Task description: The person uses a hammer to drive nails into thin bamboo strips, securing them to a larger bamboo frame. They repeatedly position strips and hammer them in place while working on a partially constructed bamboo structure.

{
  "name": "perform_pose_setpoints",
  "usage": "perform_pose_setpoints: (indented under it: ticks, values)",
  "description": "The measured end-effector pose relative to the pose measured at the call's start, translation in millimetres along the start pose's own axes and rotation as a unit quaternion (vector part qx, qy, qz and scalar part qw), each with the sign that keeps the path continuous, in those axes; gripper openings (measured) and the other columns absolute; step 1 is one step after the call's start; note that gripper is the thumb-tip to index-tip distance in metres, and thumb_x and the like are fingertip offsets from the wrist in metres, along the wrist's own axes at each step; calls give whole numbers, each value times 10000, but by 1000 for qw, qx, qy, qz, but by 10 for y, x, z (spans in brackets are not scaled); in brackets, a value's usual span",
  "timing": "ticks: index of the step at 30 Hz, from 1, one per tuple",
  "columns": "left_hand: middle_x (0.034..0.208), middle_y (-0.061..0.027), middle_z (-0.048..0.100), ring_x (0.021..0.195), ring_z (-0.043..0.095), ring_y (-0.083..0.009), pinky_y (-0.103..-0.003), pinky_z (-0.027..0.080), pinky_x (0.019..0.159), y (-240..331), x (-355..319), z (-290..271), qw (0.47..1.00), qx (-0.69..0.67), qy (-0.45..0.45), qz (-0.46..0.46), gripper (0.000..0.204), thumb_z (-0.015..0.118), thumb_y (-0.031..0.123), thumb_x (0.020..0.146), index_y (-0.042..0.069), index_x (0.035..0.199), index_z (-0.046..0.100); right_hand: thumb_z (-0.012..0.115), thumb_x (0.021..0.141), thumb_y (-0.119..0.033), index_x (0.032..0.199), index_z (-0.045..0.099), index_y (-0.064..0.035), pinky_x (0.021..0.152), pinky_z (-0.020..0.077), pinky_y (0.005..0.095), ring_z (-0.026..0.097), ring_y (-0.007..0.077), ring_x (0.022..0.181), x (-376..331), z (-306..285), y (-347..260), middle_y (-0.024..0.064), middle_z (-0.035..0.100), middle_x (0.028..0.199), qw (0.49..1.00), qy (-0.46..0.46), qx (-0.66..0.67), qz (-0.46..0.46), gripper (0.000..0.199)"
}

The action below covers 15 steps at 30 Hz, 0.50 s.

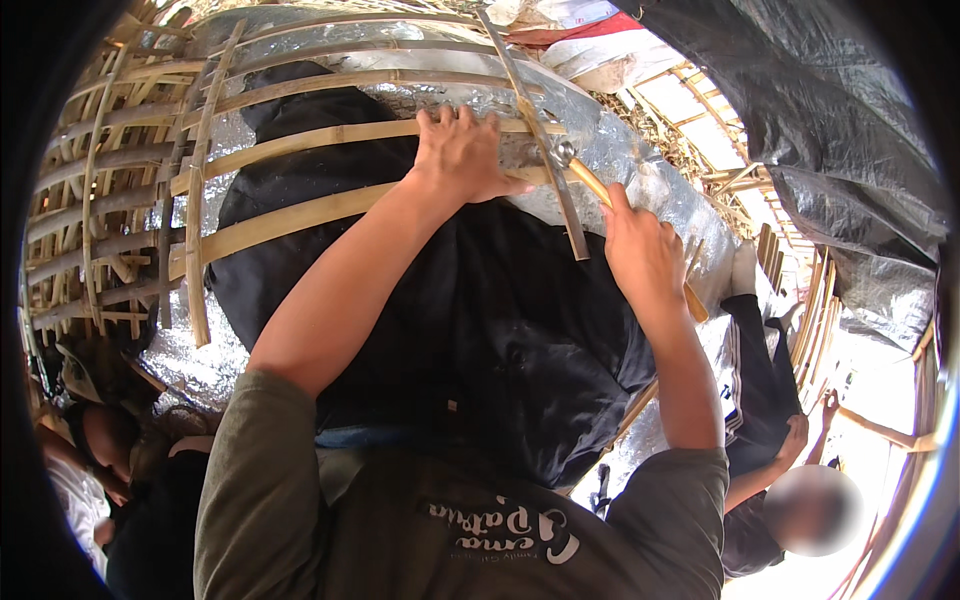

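A frame of split bamboo slats [330, 208] lies across my black-clothed legs, its long strips running left to right. My left hand [458, 155] rests over two of these strips, fingers spread and thumb stretched toward the right. In my right hand [640, 245] is a hammer [590, 183] with a light wooden handle, gripped by the fingers. The hammer's metal head meets a narrow bamboo crosspiece [535, 118] that crosses the strips' right ends. Whether a nail sits under the head cannot be made out.
Silvery sheeting [650, 170] covers the ground around me. More bamboo lattice [110, 190] is stacked at the left. Another person [765, 400] in dark clothes sits at the right, and others sit at the lower left. A dark tarp [840, 100] hangs at the upper right.
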<state>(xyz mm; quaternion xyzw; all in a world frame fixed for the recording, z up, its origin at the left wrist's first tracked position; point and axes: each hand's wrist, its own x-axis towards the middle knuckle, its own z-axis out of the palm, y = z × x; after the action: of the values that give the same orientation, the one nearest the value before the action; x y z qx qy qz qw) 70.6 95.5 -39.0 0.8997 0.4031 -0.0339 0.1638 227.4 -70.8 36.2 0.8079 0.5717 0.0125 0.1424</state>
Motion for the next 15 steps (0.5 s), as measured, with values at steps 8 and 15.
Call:
perform_pose_setpoints:
  ticks: [8, 15]
  values:
    - [1325, -247, 565, 1275, 507, -415, -578, 345, 1049, -21, -10, 107, 999, 17, 45, 1, 1054, 683, 777, 692, 57, 1440, 501, 493, 1036, -336, 1141, 492, -168, 628, 567, 532, 699, 430, 718, -112, -20, -12, 137, 683, 785, 999, 36, 12, -10, 198]
    - [1301, -234, 584, 1247, 533, -400, -584, 352, 1035, -32, -3, 124, 998, 17, 57, 2, 1032, 698, 765, 673, 66, 1414, 535, 499, 1033, -318, 1117, 486, -158, 591, 563, 514, 692, 406, 667, -83, 102, -48, 118, 659, 748, 999, 30, -22, -17, 181]
